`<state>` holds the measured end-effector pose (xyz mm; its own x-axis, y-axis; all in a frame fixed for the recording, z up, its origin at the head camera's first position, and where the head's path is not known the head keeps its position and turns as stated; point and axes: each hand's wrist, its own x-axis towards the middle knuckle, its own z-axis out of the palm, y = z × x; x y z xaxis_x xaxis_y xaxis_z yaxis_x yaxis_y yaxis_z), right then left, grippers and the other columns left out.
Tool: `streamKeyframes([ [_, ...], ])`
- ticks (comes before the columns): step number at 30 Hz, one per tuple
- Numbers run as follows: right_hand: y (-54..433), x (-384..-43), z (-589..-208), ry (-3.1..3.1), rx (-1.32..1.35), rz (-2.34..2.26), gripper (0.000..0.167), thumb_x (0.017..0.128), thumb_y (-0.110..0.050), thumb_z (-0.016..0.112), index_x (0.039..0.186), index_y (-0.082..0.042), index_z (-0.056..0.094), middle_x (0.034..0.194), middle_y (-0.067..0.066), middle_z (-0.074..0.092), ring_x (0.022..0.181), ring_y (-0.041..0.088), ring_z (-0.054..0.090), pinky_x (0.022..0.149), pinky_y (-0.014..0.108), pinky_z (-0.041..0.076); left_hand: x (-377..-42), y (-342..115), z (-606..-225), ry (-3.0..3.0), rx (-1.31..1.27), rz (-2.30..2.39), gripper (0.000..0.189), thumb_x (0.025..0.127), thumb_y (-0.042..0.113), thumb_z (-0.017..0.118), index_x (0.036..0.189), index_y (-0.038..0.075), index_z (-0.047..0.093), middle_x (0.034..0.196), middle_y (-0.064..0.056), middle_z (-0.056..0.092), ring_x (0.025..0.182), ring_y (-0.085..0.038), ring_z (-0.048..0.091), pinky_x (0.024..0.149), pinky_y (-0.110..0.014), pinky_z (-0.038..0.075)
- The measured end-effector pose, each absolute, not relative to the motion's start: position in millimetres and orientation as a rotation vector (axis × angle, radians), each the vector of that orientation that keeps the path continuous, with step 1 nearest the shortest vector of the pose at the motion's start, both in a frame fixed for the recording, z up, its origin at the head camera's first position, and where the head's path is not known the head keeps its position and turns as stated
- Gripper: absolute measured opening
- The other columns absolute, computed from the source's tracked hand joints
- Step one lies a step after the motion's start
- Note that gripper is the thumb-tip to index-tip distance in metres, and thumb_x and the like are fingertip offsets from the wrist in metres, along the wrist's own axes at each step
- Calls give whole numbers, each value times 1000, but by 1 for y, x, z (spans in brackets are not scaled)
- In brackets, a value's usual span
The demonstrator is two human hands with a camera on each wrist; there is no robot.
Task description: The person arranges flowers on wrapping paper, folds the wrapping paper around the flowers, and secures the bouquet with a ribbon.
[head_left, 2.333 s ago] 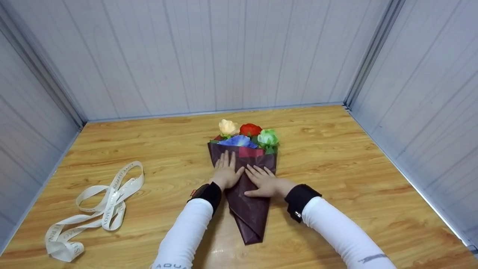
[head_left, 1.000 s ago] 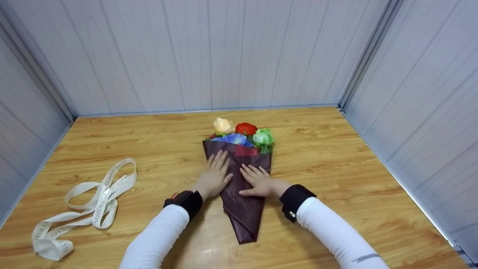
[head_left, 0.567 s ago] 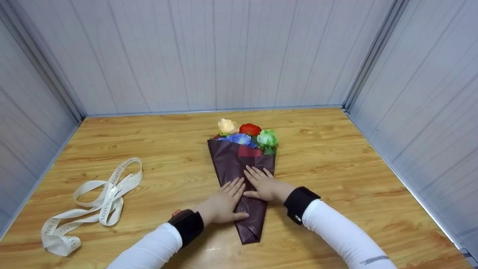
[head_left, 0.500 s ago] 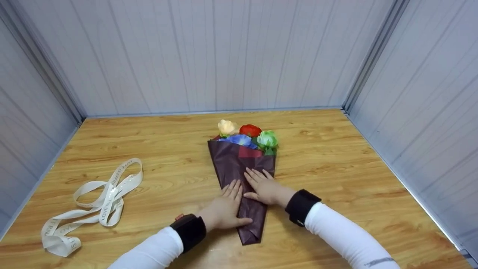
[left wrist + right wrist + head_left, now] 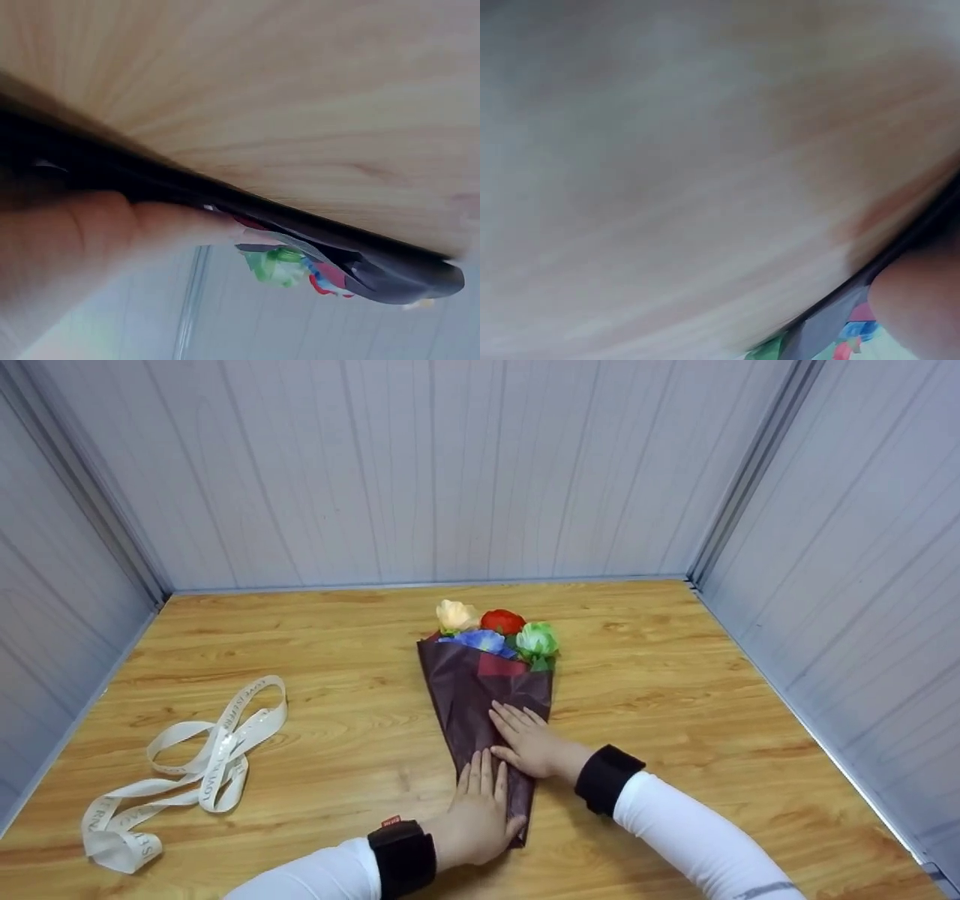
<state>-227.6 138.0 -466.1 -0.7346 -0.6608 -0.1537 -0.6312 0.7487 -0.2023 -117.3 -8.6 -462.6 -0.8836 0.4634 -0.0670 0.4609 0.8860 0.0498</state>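
Observation:
A bouquet wrapped in dark maroon paper (image 5: 465, 697) lies on the wooden table, its narrow end toward the person. Out of its wide end show a cream flower (image 5: 456, 616), a red flower (image 5: 502, 622), a blue flower (image 5: 482, 640) and a green flower (image 5: 537, 639). The left hand (image 5: 480, 817) rests with straight fingers on the narrow lower part of the wrap, hiding much of it. Higher up, the right hand (image 5: 534, 742) lies flat on the wrap's right side. In the left wrist view the paper (image 5: 375, 262) appears edge-on beside the hand.
A long white printed ribbon (image 5: 221, 757) lies in loose loops on the table's left side. Pale panel walls (image 5: 435, 472) enclose the wooden tabletop (image 5: 675, 675) at the back and on both sides.
The left hand has slid down the wrap from near the flowers to the narrow end. The right hand has shifted slightly toward the person while staying on the paper. The ribbon lies as before.

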Motion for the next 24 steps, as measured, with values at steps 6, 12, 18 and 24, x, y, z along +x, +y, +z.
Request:
streamKeyframes([
  [6,137,-227,-463,2758,-942,-238,59,103,-35,34,150,-2,19,158,16,14,145,34,13,115,51,12,-127,-11,-464,2859,724,159,88,92,63,39,149,-2,21,153,-30,12,144,-41,8,115,-50,16],
  [12,139,-224,-467,2842,-828,-299,55,104,-31,31,150,-3,20,157,19,15,144,36,14,114,54,15,-151,-14,-470,2922,779,191,88,92,61,41,147,-5,22,153,-29,16,143,-41,13,115,-48,19],
  [18,144,-220,-470,2826,-776,-348,56,104,-31,31,149,1,21,156,23,12,144,40,10,114,56,14,-171,-17,-469,2927,793,247,90,91,62,43,147,-6,22,153,-30,15,143,-41,12,116,-48,17],
  [24,148,-228,-466,2810,-757,-345,59,103,-32,33,148,5,21,155,26,11,143,42,11,115,53,14,-173,-18,-468,2884,774,269,104,83,70,50,148,-5,19,154,-29,11,144,-41,8,116,-47,15],
])
